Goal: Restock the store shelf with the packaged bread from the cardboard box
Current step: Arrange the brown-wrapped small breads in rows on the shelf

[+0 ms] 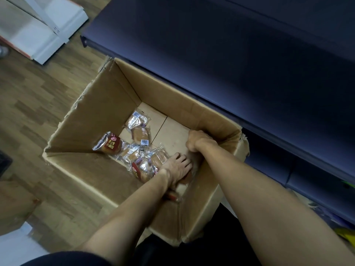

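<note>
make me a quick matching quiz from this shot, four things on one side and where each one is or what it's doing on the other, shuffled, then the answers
Things
1. left hand
2. right hand
3. red-labelled bread pack
4. dark shelf

Places or states
A. propped against the cardboard box's left inner wall
B. fingers spread over the bread packs at the box bottom
C. curled, by the box's right wall
D. outside the box, along its far side

Pairs: 1-B, 2-C, 3-A, 4-D

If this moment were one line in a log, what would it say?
stage: picking | left hand: on clear-wrapped bread packs | right hand: curled, contents unclear | brown cardboard box: few packs left | dark blue shelf
</note>
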Motion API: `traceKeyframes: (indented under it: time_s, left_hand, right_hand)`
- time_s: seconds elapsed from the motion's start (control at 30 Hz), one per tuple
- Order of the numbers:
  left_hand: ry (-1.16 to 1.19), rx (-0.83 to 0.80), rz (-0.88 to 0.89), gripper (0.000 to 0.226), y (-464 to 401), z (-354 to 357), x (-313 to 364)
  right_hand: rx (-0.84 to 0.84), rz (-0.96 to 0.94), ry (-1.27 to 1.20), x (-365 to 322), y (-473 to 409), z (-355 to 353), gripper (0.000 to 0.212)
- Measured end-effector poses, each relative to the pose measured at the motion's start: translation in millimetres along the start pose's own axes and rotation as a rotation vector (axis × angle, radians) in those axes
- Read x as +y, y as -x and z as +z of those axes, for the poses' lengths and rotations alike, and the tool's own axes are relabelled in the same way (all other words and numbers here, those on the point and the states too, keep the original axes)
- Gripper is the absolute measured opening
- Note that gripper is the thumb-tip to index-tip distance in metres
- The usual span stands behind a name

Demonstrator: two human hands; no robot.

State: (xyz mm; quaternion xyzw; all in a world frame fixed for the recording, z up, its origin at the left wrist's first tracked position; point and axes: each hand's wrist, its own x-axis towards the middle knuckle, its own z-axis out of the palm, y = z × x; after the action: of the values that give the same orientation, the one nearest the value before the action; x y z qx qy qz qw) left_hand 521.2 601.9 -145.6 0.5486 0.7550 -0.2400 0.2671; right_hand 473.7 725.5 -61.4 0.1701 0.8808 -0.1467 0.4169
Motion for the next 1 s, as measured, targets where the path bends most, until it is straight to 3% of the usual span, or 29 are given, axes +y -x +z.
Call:
traceKeyframes:
  time_s: [0.13,0.27,0.5,0.8,1.0]
  left_hand:
    - [-0.047,0.038,-0.087,0.05,0,5,4]
    - [-0.071,0.044,-0.057,0.036,-5,3,5]
    - [-0.036,0.134,-0.073,0.04,-4,-6,3]
    - [0.129,0.143,-0.391,0.071,47,-19,-63]
    - [0.215,0.212,-0.556,0.094,97,-24,-110]
  right_hand:
    - [0.014,0.006,-0.035,3,-6,-3,0.041]
    - [0.033,0.013,-0.052,3,-10,-2,0.041]
    - [0.032,0.006,-0.025,3,-17,3,0.04]
    - [-0.016,-0.117,0.012,-4,-19,-2,0.048]
    - [0.07,-0.338,-0.02,-29,-3,-10,0.088]
